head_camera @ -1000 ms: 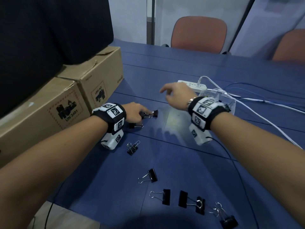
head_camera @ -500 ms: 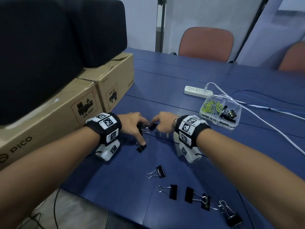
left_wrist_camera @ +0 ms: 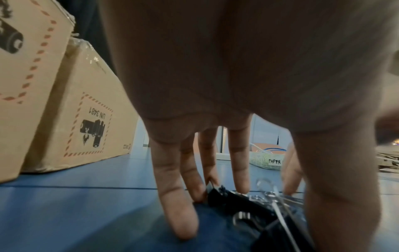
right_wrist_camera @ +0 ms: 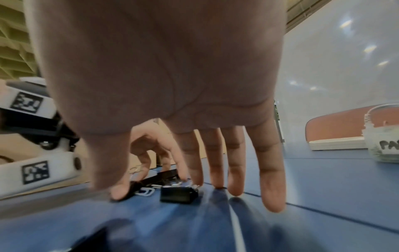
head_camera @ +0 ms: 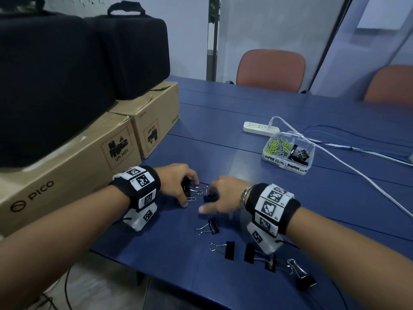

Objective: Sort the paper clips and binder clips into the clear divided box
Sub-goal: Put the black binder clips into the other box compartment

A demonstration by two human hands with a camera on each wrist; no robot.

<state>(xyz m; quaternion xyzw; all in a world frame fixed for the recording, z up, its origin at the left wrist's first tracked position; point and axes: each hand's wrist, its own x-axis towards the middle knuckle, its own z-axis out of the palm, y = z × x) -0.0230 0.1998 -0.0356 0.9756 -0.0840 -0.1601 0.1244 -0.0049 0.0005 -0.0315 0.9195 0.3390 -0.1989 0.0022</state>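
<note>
My left hand (head_camera: 188, 194) is clawed down over a black binder clip (head_camera: 186, 189) on the blue table, with the fingers on one side and the thumb on the other; the clip (left_wrist_camera: 237, 202) lies between them, tangled with silver wire handles. My right hand (head_camera: 206, 199) hovers beside it with straight spread fingers, fingertips at the table around another black binder clip (right_wrist_camera: 178, 193). A silver paper clip (head_camera: 191, 199) lies between the hands. The clear divided box (head_camera: 274, 157) stands far right, paper clips in its left half, binder clips in its right.
Several loose binder clips (head_camera: 213, 227) lie near the table's front edge. Cardboard boxes (head_camera: 67, 166) with black cases (head_camera: 55, 74) on top wall off the left. A power strip (head_camera: 259, 128) and white cable (head_camera: 357, 171) run behind and beside the box.
My right hand has come back from over the box and dropped beside my left hand at the clips. The left hand has lowered its clip to the table.
</note>
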